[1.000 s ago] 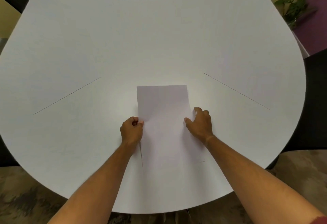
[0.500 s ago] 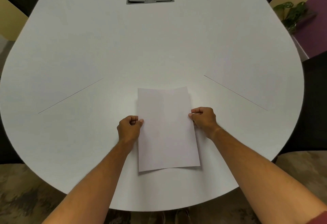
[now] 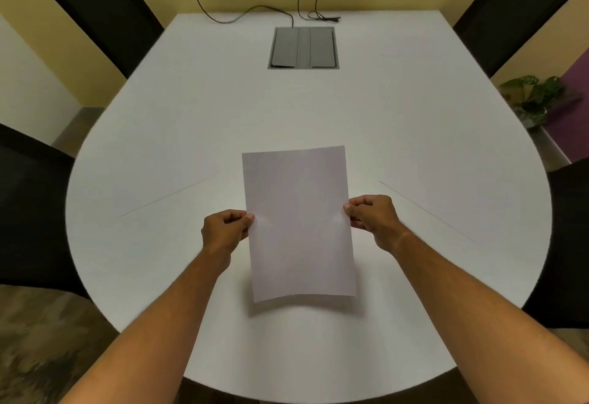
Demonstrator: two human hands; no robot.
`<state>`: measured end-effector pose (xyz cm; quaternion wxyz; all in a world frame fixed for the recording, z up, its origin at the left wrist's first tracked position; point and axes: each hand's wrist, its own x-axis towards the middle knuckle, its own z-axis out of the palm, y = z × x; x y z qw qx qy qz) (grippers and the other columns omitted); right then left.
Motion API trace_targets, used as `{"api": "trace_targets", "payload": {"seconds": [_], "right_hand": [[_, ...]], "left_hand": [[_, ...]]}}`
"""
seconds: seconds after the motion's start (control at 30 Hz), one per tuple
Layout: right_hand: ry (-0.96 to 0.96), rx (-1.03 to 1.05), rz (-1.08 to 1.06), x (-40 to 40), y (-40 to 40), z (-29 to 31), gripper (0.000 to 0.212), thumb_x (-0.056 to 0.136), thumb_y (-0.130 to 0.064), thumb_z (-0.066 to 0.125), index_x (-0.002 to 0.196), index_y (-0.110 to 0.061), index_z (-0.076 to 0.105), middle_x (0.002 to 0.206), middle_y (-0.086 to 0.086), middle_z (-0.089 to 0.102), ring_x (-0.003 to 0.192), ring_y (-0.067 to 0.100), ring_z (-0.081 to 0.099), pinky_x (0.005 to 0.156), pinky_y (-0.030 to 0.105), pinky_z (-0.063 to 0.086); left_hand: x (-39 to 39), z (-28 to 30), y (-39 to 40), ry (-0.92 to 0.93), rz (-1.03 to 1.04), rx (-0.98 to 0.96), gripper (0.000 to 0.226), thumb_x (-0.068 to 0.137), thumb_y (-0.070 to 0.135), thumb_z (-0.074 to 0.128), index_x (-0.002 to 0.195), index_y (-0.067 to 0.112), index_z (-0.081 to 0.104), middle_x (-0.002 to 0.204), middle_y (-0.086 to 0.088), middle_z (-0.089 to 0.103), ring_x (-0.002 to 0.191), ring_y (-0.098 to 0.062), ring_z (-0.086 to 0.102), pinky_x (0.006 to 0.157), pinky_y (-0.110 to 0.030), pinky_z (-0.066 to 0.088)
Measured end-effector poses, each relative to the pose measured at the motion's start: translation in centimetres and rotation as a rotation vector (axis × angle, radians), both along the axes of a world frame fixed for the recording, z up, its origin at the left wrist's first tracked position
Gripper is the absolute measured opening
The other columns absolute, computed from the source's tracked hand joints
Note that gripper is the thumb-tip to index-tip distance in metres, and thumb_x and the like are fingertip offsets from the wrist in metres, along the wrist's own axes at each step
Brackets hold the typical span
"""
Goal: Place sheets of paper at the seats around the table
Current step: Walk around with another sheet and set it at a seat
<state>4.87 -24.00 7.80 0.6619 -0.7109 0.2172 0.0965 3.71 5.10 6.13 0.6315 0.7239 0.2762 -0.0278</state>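
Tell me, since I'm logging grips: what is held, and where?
A sheet of paper: left hand pinches its left edge, right hand its right edge.

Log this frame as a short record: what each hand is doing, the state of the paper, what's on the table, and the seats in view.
left hand: pinches the sheet's left edge
right hand: pinches the sheet's right edge
sheet: blank, held above the table, its shadow below the near edge
table: white, rounded at the near end
cable box: grey, lids closed, set into the table's far middle
cables: black, run from the wall sockets onto the far edge
chairs: four black, two per side
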Motion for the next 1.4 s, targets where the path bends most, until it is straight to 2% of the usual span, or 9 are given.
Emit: {"api": "trace_targets", "payload": {"seconds": [0.17, 0.4, 0.57, 0.7, 0.83, 1.0, 1.17, 1.33, 1.4], "right_hand": [[-0.103, 0.064, 0.152, 0.9, 2.1, 4.0, 0.010, 0.085, 0.005, 0.069, 0.094, 0.001, 0.070, 0.095, 0.014, 0.072, 0.084, 0.024, 0.071, 0.066, 0.024, 0.060], [-0.194, 0.109, 0.379, 1.5, 8.1, 8.7, 0.009, 0.085, 0.006, 0.068, 0.088, -0.002, 0.072, 0.091, 0.014, 0.074, 0.079, 0.022, 0.073, 0.065, 0.024, 0.060], [-0.250, 0.151, 0.497, 0.8, 14.4, 11.6, 0.008, 0.086, 0.005, 0.068, 0.091, -0.001, 0.072, 0.091, 0.014, 0.073, 0.078, 0.023, 0.072, 0.064, 0.024, 0.060], [-0.275, 0.180, 0.599, -0.5, 20.5, 13.4, 0.005, 0.086, 0.000, 0.071, 0.091, 0.000, 0.071, 0.092, 0.016, 0.073, 0.080, 0.025, 0.072, 0.067, 0.026, 0.061], [-0.299, 0.195, 0.744, -3.0, 27.8, 15.0, 0.007, 0.086, -0.001, 0.070, 0.093, 0.003, 0.072, 0.094, 0.018, 0.073, 0.082, 0.026, 0.072, 0.070, 0.028, 0.061], [-0.327, 0.229, 0.877, -8.2, 37.1, 16.1, 0.004, 0.088, -0.001, 0.069, 0.088, -0.001, 0.072, 0.092, 0.016, 0.074, 0.082, 0.026, 0.073, 0.069, 0.029, 0.061], [-0.357, 0.220, 0.962, -14.7, 46.6, 17.1, 0.009, 0.090, -0.008, 0.068, 0.094, -0.001, 0.072, 0.099, 0.016, 0.073, 0.092, 0.030, 0.071, 0.084, 0.040, 0.060], [-0.390, 0.245, 0.986, -20.5, 55.2, 18.2, 0.007, 0.090, -0.008, 0.068, 0.088, -0.004, 0.073, 0.095, 0.013, 0.074, 0.088, 0.025, 0.072, 0.065, 0.025, 0.059], [-0.396, 0.243, 0.997, -22.1, 58.1, 18.3, 0.012, 0.090, -0.008, 0.068, 0.093, 0.002, 0.073, 0.096, 0.015, 0.073, 0.089, 0.027, 0.072, 0.066, 0.026, 0.060]], "left_hand": [[-1.6, 4.6, 2.6, -0.080, 0.067, -0.017, 0.007, 0.081, 0.004, 0.077, 0.086, 0.005, 0.072, 0.093, -0.013, 0.073, 0.086, -0.026, 0.072, 0.079, -0.034, 0.060], [-6.1, 10.8, 8.3, -0.150, 0.178, 0.000, 0.005, 0.082, 0.004, 0.076, 0.085, 0.005, 0.072, 0.092, -0.011, 0.073, 0.084, -0.024, 0.072, 0.067, -0.025, 0.058], [-10.6, 13.8, 13.0, -0.200, 0.336, 0.047, 0.006, 0.082, 0.007, 0.077, 0.086, 0.005, 0.074, 0.089, -0.007, 0.074, 0.079, -0.019, 0.073, 0.068, -0.028, 0.061], [-15.1, 15.9, 16.8, -0.254, 0.483, 0.090, 0.005, 0.083, 0.009, 0.076, 0.085, 0.005, 0.073, 0.089, -0.007, 0.073, 0.078, -0.017, 0.072, 0.054, -0.020, 0.056], [-20.8, 17.7, 21.7, -0.297, 0.612, 0.091, 0.006, 0.084, 0.009, 0.075, 0.086, 0.005, 0.072, 0.092, -0.010, 0.073, 0.086, -0.024, 0.070, 0.063, -0.026, 0.056], [-28.9, 18.7, 28.4, -0.334, 0.741, 0.078, 0.007, 0.082, 0.003, 0.076, 0.078, 0.005, 0.070, 0.083, -0.010, 0.073, 0.077, -0.023, 0.069, 0.069, -0.031, 0.058], [-36.8, 19.5, 36.6, -0.357, 0.835, 0.112, 0.010, 0.079, 0.003, 0.079, 0.076, 0.008, 0.071, 0.080, -0.006, 0.072, 0.071, -0.018, 0.068, 0.063, -0.026, 0.056], [-42.9, 20.2, 44.9, -0.341, 0.872, 0.152, 0.010, 0.078, 0.007, 0.081, 0.080, 0.008, 0.071, 0.085, -0.008, 0.072, 0.076, -0.019, 0.068, 0.067, -0.028, 0.057], [-44.6, 20.3, 47.7, -0.339, 0.880, 0.157, 0.010, 0.078, 0.007, 0.081, 0.082, 0.008, 0.072, 0.087, -0.009, 0.072, 0.078, -0.019, 0.069, 0.068, -0.028, 0.057]]}}
